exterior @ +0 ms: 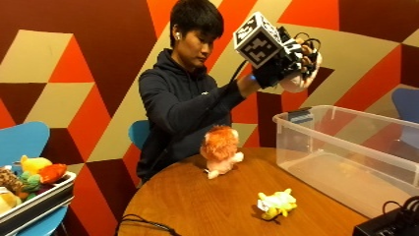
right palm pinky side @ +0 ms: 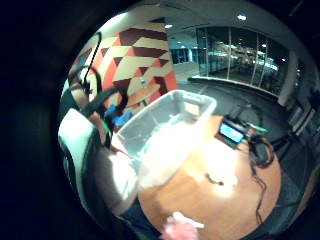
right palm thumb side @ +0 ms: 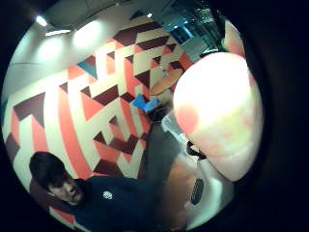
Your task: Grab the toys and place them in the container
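In the outside view my gloved right hand (exterior: 284, 61) is raised above the near end of the clear plastic container (exterior: 327, 147). Its fingers curl round a white plush toy (exterior: 300, 81) with pink patches. That toy fills much of the thumb side palm view (right palm thumb side: 217, 116) and shows as a pale mass in the little finger side palm view (right palm pinky side: 117, 177). Below the palm lies the container (right palm pinky side: 165, 125). On the round wooden table (exterior: 190, 201) an orange fluffy toy (exterior: 219, 147) stands upright, and a small yellow toy (exterior: 276, 202) lies nearer the front.
A tray (exterior: 36, 201) with several plush toys sits at the left beside a blue chair (exterior: 23, 140). A black device (exterior: 386, 226) with cables lies at the table's front right, its lit screen (right palm pinky side: 231, 132) beside the container. A cable (exterior: 147, 222) trails along the front edge.
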### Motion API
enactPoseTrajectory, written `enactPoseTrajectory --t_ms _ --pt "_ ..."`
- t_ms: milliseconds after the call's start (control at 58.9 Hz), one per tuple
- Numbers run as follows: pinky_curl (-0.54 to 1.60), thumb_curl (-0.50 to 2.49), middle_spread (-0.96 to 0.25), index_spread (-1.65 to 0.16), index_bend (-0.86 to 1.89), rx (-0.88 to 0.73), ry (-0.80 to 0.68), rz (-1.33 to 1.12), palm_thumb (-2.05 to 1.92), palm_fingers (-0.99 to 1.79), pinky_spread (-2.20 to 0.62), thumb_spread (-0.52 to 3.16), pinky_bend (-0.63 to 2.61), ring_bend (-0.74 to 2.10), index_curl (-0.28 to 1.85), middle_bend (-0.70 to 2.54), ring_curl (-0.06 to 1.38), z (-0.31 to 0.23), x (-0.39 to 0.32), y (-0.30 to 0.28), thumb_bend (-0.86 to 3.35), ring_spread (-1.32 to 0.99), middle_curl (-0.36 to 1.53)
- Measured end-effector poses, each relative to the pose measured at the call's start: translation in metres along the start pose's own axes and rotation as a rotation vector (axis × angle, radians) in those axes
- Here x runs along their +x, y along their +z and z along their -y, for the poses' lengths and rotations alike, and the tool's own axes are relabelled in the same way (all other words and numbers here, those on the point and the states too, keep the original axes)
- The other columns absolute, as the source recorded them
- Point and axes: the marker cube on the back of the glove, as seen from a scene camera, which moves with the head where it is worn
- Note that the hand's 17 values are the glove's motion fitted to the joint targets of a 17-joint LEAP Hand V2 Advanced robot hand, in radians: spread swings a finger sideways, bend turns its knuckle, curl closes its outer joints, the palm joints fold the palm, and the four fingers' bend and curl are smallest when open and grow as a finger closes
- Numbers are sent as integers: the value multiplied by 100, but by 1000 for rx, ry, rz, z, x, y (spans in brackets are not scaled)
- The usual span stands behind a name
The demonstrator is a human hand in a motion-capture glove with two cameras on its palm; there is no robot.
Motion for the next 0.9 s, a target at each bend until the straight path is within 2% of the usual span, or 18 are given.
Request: enactPoseTrajectory --t_ms 119,187,238,289,391,493,645,815,900 --pt "49 76 -30 -36 53 -152 16 -6 71 51 -38 22 136 132 29 79 57 6 0 41 19 -35 71" --pt "52 71 -19 -31 42 -299 50 -24 55 -23 -26 55 135 111 31 55 55 6 14 58 11 -24 64" --pt "47 65 -11 -28 34 -337 72 -28 45 -48 -17 71 130 81 28 40 46 4 25 60 4 -16 57" --pt "43 60 -6 -27 29 -340 89 -36 38 -46 -12 83 124 61 26 30 38 1 34 55 -1 -11 52" --pt "38 54 -1 -25 19 -351 124 -88 34 -32 -6 100 112 41 26 17 29 -10 52 33 -2 -5 46" --pt "33 50 1 -25 15 -423 171 -183 34 -20 -3 111 102 34 27 16 26 -24 76 2 -1 -2 43" --pt "29 46 1 -25 18 -605 310 -458 37 -13 -1 122 94 23 29 18 25 -53 135 -38 0 -1 41" --pt "28 44 2 -25 17 -808 520 -640 42 -21 0 127 93 13 31 13 21 -87 209 -32 0 1 37" --pt "27 43 3 -25 19 -899 544 -660 44 -25 0 128 91 11 33 11 19 -107 235 -10 0 2 34"
